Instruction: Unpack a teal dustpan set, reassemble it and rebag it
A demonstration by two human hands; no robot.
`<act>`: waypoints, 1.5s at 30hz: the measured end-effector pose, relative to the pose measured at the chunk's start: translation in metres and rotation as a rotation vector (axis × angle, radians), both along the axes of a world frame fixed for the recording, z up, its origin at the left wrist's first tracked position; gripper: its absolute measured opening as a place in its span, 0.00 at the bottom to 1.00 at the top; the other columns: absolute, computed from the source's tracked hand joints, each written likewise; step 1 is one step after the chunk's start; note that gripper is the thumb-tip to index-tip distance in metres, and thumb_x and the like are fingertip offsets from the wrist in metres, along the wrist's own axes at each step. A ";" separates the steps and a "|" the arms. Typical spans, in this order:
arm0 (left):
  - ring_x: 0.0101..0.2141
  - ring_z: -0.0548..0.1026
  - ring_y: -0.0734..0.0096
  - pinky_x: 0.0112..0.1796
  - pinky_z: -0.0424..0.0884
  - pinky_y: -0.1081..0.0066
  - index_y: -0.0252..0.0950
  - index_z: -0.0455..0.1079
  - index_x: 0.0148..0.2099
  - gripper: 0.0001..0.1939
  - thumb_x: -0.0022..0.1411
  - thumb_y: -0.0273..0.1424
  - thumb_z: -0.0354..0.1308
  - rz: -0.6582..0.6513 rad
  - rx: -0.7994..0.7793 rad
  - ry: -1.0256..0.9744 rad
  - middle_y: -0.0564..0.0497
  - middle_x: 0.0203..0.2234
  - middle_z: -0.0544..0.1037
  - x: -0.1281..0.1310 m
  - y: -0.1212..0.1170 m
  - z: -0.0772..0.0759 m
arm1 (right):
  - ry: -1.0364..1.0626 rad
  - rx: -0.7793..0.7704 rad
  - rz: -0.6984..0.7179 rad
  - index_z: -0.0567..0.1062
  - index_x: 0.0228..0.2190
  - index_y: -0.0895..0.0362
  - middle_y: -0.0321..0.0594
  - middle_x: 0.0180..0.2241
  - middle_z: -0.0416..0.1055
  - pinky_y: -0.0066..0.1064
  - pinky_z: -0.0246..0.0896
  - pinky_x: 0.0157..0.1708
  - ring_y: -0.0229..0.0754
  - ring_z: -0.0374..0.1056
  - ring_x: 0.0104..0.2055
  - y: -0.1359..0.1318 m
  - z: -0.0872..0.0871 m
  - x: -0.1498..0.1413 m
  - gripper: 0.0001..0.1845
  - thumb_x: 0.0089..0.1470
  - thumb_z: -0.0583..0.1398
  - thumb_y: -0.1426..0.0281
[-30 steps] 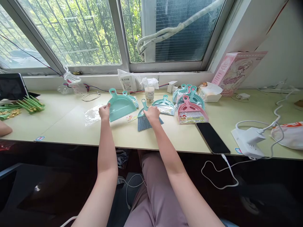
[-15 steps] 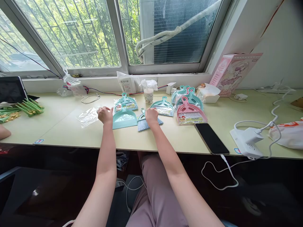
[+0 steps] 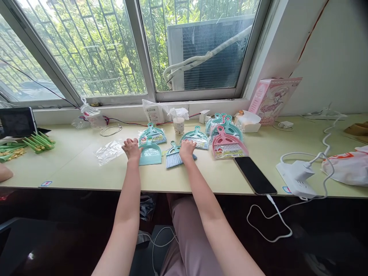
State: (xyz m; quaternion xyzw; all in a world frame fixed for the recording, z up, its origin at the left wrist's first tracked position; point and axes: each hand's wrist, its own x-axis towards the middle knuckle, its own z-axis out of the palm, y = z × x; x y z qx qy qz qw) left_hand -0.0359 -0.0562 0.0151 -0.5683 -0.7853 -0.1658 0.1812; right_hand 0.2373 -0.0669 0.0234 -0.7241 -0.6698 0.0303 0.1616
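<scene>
My left hand (image 3: 132, 149) is at the left side of a teal dustpan (image 3: 150, 155), its thumb against the edge and its fingers curled over it. A small teal hand brush (image 3: 173, 158) with pale blue bristles lies just to the right. My right hand (image 3: 187, 149) is closed over the right part of this brush, hiding some of its head; bristles show on both sides of the hand. Behind the dustpan lies a wrapped teal dustpan-and-brush set (image 3: 153, 135), and another wrapped set (image 3: 197, 138) lies behind my right hand.
Several wrapped teal sets (image 3: 227, 128) and a pink set (image 3: 228, 145) are piled at right, by a phone (image 3: 254, 174) and a power strip (image 3: 296, 180). Clear plastic wrap (image 3: 109, 151) lies left. A cup (image 3: 178, 124) stands behind. Another person's arm (image 3: 5, 173) shows at far left.
The view has tilted up slightly. My left hand has come down onto the dustpan's left side, and the dustpan has shifted a little left of the brush. My right hand stays on the brush.
</scene>
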 end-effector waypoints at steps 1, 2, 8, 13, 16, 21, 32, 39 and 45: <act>0.54 0.63 0.42 0.50 0.60 0.53 0.35 0.75 0.49 0.14 0.65 0.36 0.60 -0.001 -0.043 0.014 0.32 0.53 0.70 0.000 0.000 0.000 | 0.005 -0.009 -0.008 0.78 0.49 0.60 0.57 0.51 0.75 0.44 0.50 0.55 0.55 0.65 0.57 0.000 0.000 0.000 0.20 0.65 0.50 0.79; 0.54 0.63 0.42 0.50 0.59 0.53 0.36 0.76 0.46 0.11 0.65 0.35 0.59 -0.006 -0.078 0.029 0.33 0.52 0.71 0.000 0.001 0.000 | 0.010 -0.015 -0.014 0.78 0.48 0.60 0.57 0.50 0.76 0.44 0.50 0.55 0.55 0.65 0.57 0.001 0.000 -0.001 0.19 0.65 0.50 0.78; 0.54 0.67 0.42 0.51 0.58 0.53 0.36 0.76 0.45 0.11 0.66 0.34 0.56 0.025 -0.111 -0.006 0.34 0.49 0.76 0.000 0.002 -0.001 | 0.020 -0.036 -0.045 0.80 0.44 0.60 0.55 0.45 0.79 0.45 0.50 0.55 0.54 0.67 0.56 0.005 0.000 0.000 0.20 0.66 0.49 0.79; 0.45 0.75 0.43 0.50 0.60 0.53 0.35 0.69 0.54 0.19 0.63 0.38 0.60 0.047 -0.166 -0.222 0.34 0.40 0.80 -0.003 0.002 -0.002 | -0.020 0.018 -0.030 0.80 0.42 0.61 0.55 0.44 0.79 0.46 0.53 0.54 0.55 0.67 0.55 0.004 -0.002 0.001 0.20 0.62 0.50 0.84; 0.49 0.73 0.40 0.51 0.61 0.51 0.37 0.72 0.48 0.14 0.63 0.37 0.59 0.010 -0.085 -0.277 0.33 0.42 0.80 -0.002 -0.002 0.005 | -0.020 0.070 0.044 0.78 0.43 0.61 0.54 0.44 0.78 0.41 0.54 0.52 0.52 0.71 0.50 0.001 -0.001 0.001 0.18 0.64 0.50 0.82; 0.55 0.67 0.42 0.54 0.61 0.51 0.37 0.72 0.46 0.15 0.70 0.39 0.49 0.033 0.375 -0.413 0.33 0.49 0.75 0.006 -0.019 0.028 | -0.018 0.281 0.363 0.74 0.51 0.59 0.53 0.48 0.78 0.34 0.54 0.49 0.47 0.71 0.50 -0.009 0.009 -0.006 0.17 0.70 0.49 0.72; 0.42 0.78 0.59 0.44 0.73 0.64 0.37 0.72 0.53 0.23 0.64 0.47 0.55 -0.562 0.467 -1.128 0.45 0.41 0.80 0.034 0.001 0.023 | 0.261 0.477 0.418 0.76 0.52 0.53 0.43 0.45 0.80 0.27 0.53 0.46 0.40 0.73 0.47 -0.025 0.010 -0.026 0.19 0.73 0.49 0.62; 0.40 0.77 0.55 0.41 0.73 0.61 0.35 0.80 0.45 0.33 0.46 0.55 0.71 -0.920 0.006 -1.206 0.45 0.36 0.81 0.064 -0.004 0.017 | 0.349 0.490 0.191 0.77 0.47 0.54 0.45 0.42 0.78 0.32 0.52 0.50 0.46 0.69 0.49 -0.017 0.006 -0.017 0.18 0.70 0.52 0.59; 0.39 0.77 0.55 0.42 0.73 0.60 0.34 0.81 0.44 0.31 0.46 0.53 0.72 -0.921 0.048 -1.251 0.46 0.34 0.81 0.070 -0.006 0.017 | 0.361 0.539 0.092 0.73 0.55 0.53 0.52 0.61 0.66 0.38 0.52 0.58 0.50 0.59 0.63 -0.022 0.013 -0.018 0.20 0.69 0.53 0.59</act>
